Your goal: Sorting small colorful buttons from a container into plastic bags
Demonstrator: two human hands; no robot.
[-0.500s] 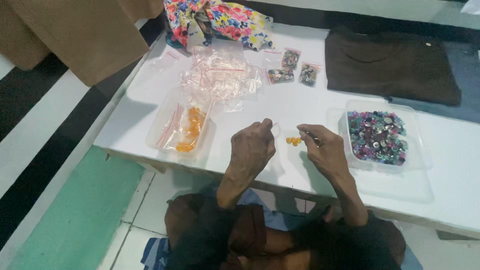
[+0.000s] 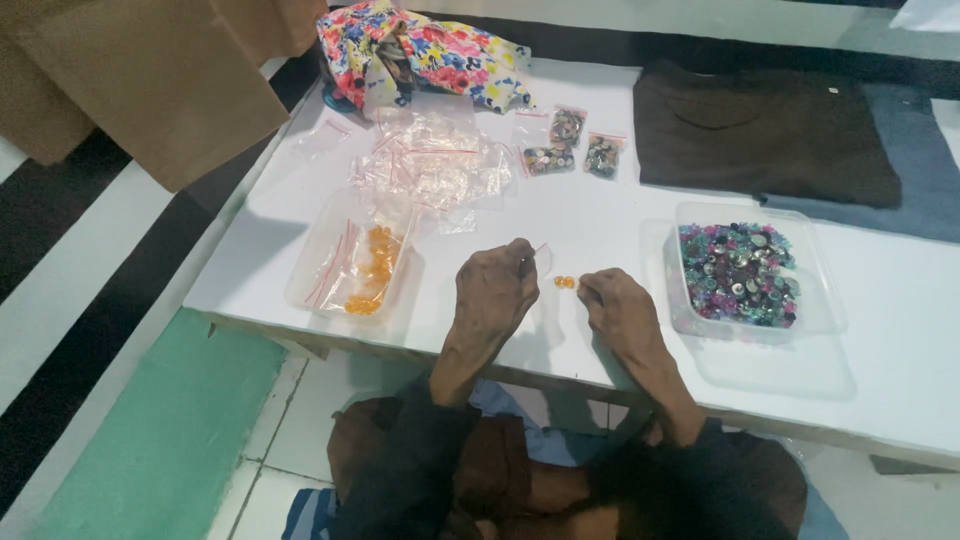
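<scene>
Fingertips of your left hand (image 2: 495,290) are pinched together on a small clear zip bag (image 2: 541,258), held up just above the white table (image 2: 600,215). Your right hand (image 2: 620,312) rests on the table close beside it, its fingers drawn together toward two small orange beads (image 2: 565,283) that sit between your hands; whether those fingertips actually grip the beads or only touch them is too small to tell.

To the left of your left hand stands a clear plastic tub (image 2: 352,262) holding more orange beads along with a few small bags with red strips. Behind it, farther from you, lies a loose heap of empty clear zip bags (image 2: 430,165). Beyond that heap sits a bundle of bright floral cloth (image 2: 420,50) at the far edge of the table.

Near the middle of the table, well beyond your hands, three small filled packets (image 2: 575,150) of mixed beads lie side by side. To the right of your right hand stands a second clear tray (image 2: 815,300), filled with mixed purple, teal and silver beads. Behind that tray a dark brown folded garment (image 2: 765,135) lies flat on a blue-grey cloth (image 2: 925,180).
</scene>
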